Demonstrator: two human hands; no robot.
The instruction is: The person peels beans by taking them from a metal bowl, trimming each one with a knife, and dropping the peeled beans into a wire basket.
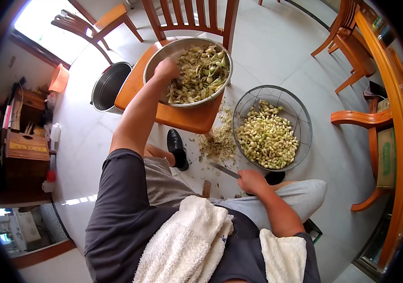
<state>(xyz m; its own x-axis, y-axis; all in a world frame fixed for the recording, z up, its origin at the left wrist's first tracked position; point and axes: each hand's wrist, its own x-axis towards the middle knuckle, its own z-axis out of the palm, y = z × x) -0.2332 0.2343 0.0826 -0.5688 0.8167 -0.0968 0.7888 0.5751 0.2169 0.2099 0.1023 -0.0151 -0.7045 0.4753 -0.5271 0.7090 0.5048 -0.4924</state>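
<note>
My left hand (167,69) reaches into a metal basin (150,61) on a wooden chair seat. Its fingers are curled, and what they hold is hidden. Untrimmed small bulbs (201,78) with roots and dry stems fill the basin. My right hand (253,182) is closed round a knife (225,170), its blade pointing left above the floor. Just beyond that hand stands a round mesh basket (308,113) holding a heap of cleaned pale bulbs (267,137). Trimmed roots and scraps (218,144) lie on the floor between chair and basket.
A dark bucket (96,94) stands left of the chair (187,118). Further chairs (350,56) and a long wooden table (399,118) line the right. At the left are an orange basket (59,78) and a wooden cabinet (27,146). White towels (187,240) hang over my front.
</note>
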